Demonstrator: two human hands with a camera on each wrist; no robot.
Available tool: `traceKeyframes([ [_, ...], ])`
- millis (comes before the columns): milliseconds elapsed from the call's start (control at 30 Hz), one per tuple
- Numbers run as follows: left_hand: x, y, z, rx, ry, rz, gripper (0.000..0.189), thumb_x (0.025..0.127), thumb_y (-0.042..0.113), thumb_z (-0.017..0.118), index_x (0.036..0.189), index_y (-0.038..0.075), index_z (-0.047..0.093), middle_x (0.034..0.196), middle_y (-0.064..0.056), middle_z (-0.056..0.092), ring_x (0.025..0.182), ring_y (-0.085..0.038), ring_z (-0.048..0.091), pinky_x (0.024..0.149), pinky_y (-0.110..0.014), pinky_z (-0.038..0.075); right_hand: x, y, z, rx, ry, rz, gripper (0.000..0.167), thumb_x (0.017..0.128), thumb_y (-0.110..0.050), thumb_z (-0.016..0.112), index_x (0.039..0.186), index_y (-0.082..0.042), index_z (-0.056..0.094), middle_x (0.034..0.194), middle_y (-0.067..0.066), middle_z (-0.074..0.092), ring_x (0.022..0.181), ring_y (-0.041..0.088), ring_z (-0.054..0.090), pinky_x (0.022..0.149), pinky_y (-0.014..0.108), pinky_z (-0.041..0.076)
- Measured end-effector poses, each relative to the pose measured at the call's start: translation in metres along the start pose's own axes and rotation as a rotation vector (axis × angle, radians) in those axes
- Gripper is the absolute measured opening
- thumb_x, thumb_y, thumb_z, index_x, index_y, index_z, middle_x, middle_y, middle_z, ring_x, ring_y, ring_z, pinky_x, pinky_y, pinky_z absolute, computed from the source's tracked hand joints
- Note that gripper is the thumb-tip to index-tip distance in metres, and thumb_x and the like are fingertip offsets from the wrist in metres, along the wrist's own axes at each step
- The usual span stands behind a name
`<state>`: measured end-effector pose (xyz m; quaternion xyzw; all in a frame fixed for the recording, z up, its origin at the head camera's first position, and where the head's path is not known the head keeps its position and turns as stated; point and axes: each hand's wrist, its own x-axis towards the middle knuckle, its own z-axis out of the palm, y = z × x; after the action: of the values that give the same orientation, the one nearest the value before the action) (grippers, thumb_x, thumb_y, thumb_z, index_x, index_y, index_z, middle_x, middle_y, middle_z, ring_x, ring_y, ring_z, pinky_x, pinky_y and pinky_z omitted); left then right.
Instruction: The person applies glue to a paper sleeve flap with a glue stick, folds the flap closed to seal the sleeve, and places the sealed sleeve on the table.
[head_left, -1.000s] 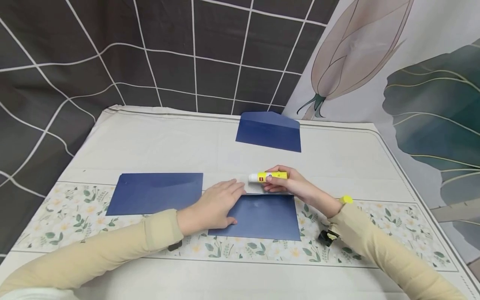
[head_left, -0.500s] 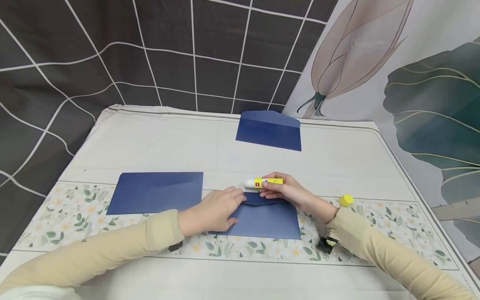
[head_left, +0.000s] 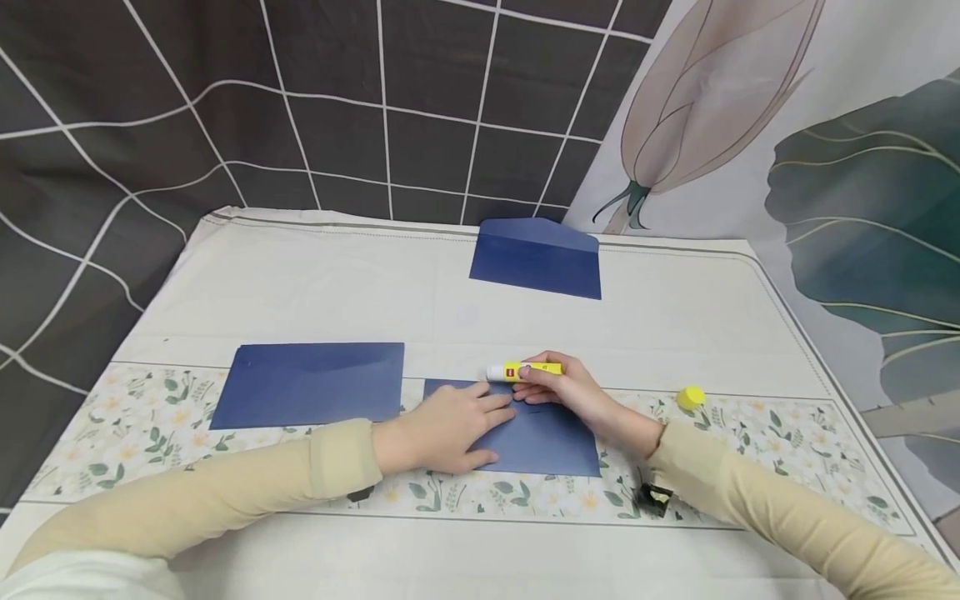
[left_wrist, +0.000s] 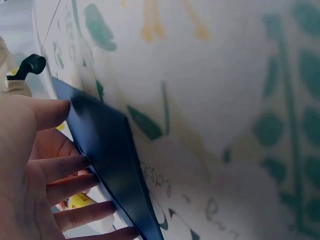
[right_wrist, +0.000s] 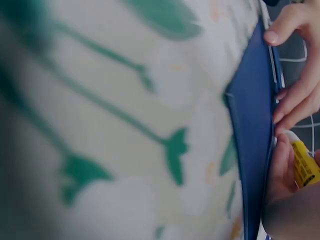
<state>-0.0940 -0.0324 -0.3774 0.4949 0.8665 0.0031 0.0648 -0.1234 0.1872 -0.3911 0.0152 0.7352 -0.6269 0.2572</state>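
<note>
In the head view, rests the left hand (head_left: 450, 429), fingers spread, on the left part of a blue envelope (head_left: 551, 446) on the worktop (head_left: 337, 283). Grips a yellow glue stick (head_left: 512, 372) in the right hand (head_left: 566, 387), at the envelope's far edge. Lies with its long axis left to right, covered more by the left hand. In the left wrist view, shows left fingers apart along that edge. In the right wrist view, shows left fingertips just beside the glue stick's white end.

A blue envelope (right_wrist: 252, 107) lies on a counter (right_wrist: 120, 180) covered in floral print. At upper right, the left hand (right_wrist: 311, 67) touches its edge; below, the right hand (right_wrist: 292, 210) holds a yellow glue stick (right_wrist: 306, 166).
</note>
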Motion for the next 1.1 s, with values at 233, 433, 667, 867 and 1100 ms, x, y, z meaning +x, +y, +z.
traceKeyframes([
  [233, 0.0, 0.004, 0.002, 0.016, 0.02, -0.011, 0.066, 0.092, 0.058, 0.049, 0.141, 0.013, 0.049, 0.147, -0.005, 0.047, 0.131, -0.032, 0.049, 0.081, -0.041, 0.057, -0.003, 0.006, 0.004, -0.045, 0.038, -0.099, 0.035, 0.095, -0.018, 0.058, 0.119, 0.007, 0.052, 0.1, 0.017, 0.072, 0.084, 0.01, 0.072, 0.079, 0.025, 0.058],
  [433, 0.0, 0.008, 0.005, 0.025, 0.026, -0.015, 0.072, 0.091, 0.062, 0.048, 0.142, 0.011, 0.048, 0.149, -0.008, 0.045, 0.131, -0.035, 0.049, 0.082, -0.045, 0.056, -0.003, 0.012, 0.005, -0.075, 0.034, -0.136, 0.034, 0.096, -0.016, 0.057, 0.121, 0.007, 0.051, 0.105, 0.022, 0.069, 0.086, 0.01, 0.072, 0.08, 0.025, 0.057],
  [667, -0.002, 0.009, 0.007, 0.022, 0.024, -0.027, 0.073, 0.091, 0.062, 0.048, 0.143, 0.012, 0.046, 0.15, -0.007, 0.042, 0.132, -0.035, 0.047, 0.087, -0.047, 0.055, -0.003, 0.012, 0.004, -0.09, 0.026, -0.135, 0.036, 0.095, -0.017, 0.059, 0.121, 0.006, 0.052, 0.107, 0.023, 0.068, 0.087, 0.01, 0.072, 0.08, 0.024, 0.057],
  [867, -0.006, 0.006, 0.008, -0.03, 0.003, -0.041, 0.072, 0.092, 0.06, 0.048, 0.145, 0.011, 0.044, 0.153, -0.008, 0.038, 0.136, -0.036, 0.043, 0.096, -0.051, 0.05, -0.003, 0.009, 0.0, -0.075, -0.016, -0.116, 0.036, 0.096, -0.019, 0.058, 0.119, 0.008, 0.051, 0.107, 0.021, 0.068, 0.087, 0.009, 0.071, 0.081, 0.024, 0.057],
  [1100, -0.017, -0.001, 0.01, -0.178, 0.024, -0.063, 0.069, 0.093, 0.053, 0.052, 0.142, 0.005, 0.046, 0.15, -0.011, 0.042, 0.141, -0.029, 0.036, 0.112, -0.04, 0.037, -0.002, 0.009, -0.005, -0.036, -0.042, -0.07, 0.031, 0.096, -0.018, 0.057, 0.114, 0.007, 0.052, 0.101, 0.015, 0.072, 0.088, 0.01, 0.072, 0.083, 0.026, 0.057],
])
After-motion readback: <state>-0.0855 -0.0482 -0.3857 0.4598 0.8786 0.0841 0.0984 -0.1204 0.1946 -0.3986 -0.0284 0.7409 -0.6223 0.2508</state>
